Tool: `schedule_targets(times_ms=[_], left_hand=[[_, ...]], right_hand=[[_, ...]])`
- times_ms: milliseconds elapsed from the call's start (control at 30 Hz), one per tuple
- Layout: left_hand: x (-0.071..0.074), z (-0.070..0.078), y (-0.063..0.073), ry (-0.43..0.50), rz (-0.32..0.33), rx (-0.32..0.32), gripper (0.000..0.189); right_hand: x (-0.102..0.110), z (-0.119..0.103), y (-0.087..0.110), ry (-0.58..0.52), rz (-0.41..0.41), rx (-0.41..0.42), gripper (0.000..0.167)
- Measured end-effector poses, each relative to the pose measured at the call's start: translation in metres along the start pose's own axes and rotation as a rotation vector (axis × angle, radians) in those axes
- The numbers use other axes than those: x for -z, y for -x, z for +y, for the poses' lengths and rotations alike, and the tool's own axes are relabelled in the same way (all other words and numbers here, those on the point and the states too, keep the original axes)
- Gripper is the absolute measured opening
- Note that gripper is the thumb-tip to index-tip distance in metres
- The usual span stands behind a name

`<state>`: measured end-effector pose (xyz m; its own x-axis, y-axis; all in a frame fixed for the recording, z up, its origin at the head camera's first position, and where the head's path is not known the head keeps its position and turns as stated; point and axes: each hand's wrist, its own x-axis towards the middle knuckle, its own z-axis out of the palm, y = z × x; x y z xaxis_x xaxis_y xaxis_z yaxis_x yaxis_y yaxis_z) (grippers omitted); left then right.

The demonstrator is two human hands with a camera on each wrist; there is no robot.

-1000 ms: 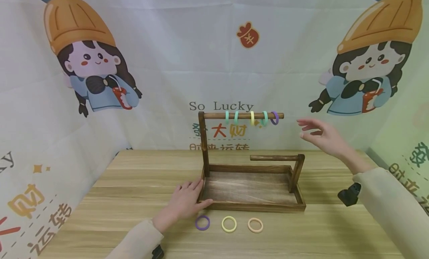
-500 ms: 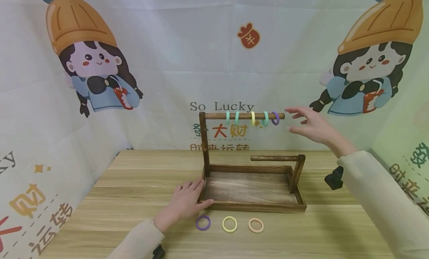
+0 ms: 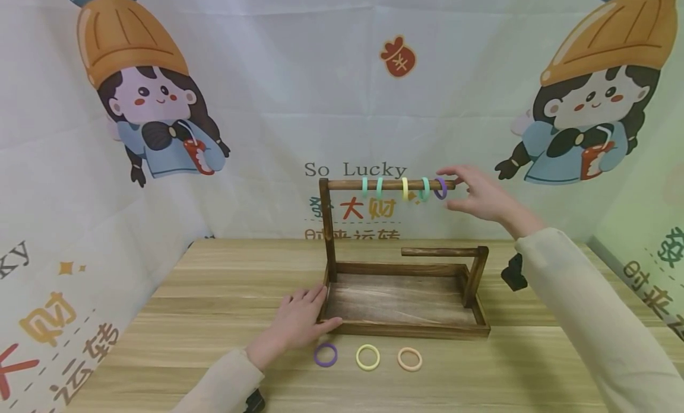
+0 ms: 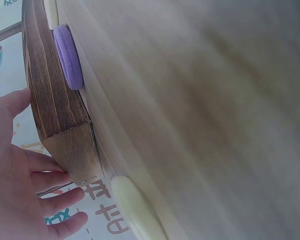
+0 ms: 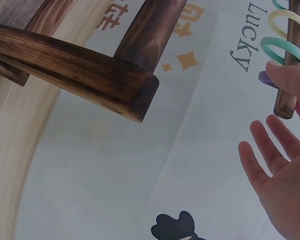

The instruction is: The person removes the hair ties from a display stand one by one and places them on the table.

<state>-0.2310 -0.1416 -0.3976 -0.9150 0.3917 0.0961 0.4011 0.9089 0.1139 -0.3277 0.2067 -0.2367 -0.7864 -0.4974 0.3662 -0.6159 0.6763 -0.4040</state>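
Note:
A dark wooden rack (image 3: 406, 330) has a tray base, a tall left post with an upper bar (image 3: 342, 185), and a lower bar (image 3: 438, 252) on the right. On the upper bar hang several rings: green, yellow, and a purple ring (image 3: 440, 188) nearest its free end. My right hand (image 3: 483, 196) is at that end, thumb and forefinger spread around the purple ring; in the right wrist view the thumb (image 5: 290, 80) partly covers it. My left hand (image 3: 296, 318) rests with extended fingers at the tray's left front corner, also visible in the left wrist view (image 4: 69, 150).
On the table (image 3: 214, 318) before the tray lie a purple ring (image 3: 325, 355), a yellow ring (image 3: 367, 357) and an orange ring (image 3: 409, 359). A pale yellow rounded thing (image 4: 137, 207) shows in the left wrist view. A printed cloth (image 3: 278, 75) hangs behind.
My right hand has moved left from beyond the bar's end to the purple ring on it. My left hand has stayed at the tray corner, and the rings have not visibly moved.

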Motion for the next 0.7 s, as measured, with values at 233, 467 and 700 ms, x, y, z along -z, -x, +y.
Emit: schedule_targets(times_ms=[233, 467, 700], left_hand=[[0.0014, 0.0009, 0.0003, 0.001, 0.001, 0.002, 0.08], [0.0023, 0.0018, 0.0, 0.0, -0.001, 0.004, 0.08], [0.002, 0.0013, 0.0003, 0.016, -0.01, 0.007, 0.079]], right_hand=[[-0.0023, 0.0008, -0.0032, 0.004, 0.012, -0.004, 0.054], [-0.0043, 0.004, -0.0065, 0.048, 0.045, 0.065, 0.05], [-0.0076, 0.0035, -0.007, 0.051, 0.065, 0.083, 0.045]])
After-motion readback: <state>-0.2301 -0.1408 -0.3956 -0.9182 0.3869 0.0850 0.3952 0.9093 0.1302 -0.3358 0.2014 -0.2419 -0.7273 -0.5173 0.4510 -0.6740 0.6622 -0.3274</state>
